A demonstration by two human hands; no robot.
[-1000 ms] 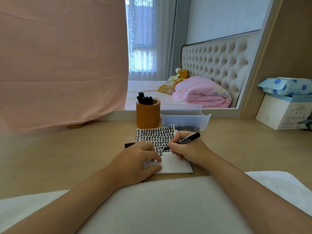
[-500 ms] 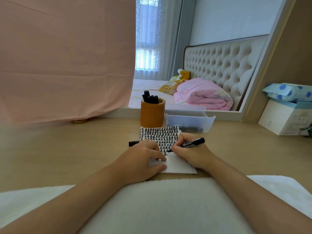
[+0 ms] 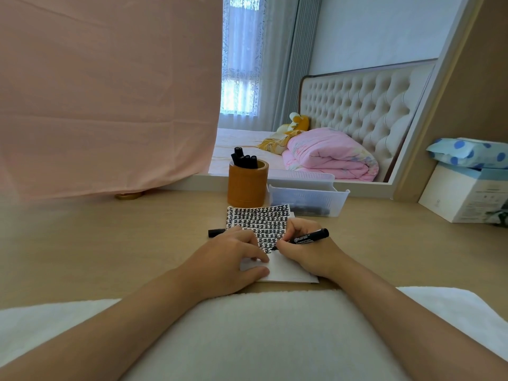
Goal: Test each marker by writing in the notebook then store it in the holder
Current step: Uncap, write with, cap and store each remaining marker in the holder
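Observation:
My right hand (image 3: 308,251) grips a black marker (image 3: 308,237), its tip on the open notebook (image 3: 286,270) at the lower edge of several rows of black marks. My left hand (image 3: 228,259) rests on the notebook's left side with curled fingers, holding the page flat. A black marker cap (image 3: 215,232) sticks out from that hand's far side, seemingly held in its fingers. The orange-brown cylindrical holder (image 3: 247,185) stands behind the notebook with several black markers (image 3: 244,159) upright in it.
A clear plastic bin (image 3: 308,199) holding dark markers sits right of the holder. A white box (image 3: 464,196) topped by a blue dotted pack stands at the far right. A pink cloth (image 3: 110,92) hangs at the left. A white towel (image 3: 247,339) covers the desk's near edge.
The marker tip has shifted slightly along the row of marks. The left hand stays on the notebook. The camera view has drifted a little.

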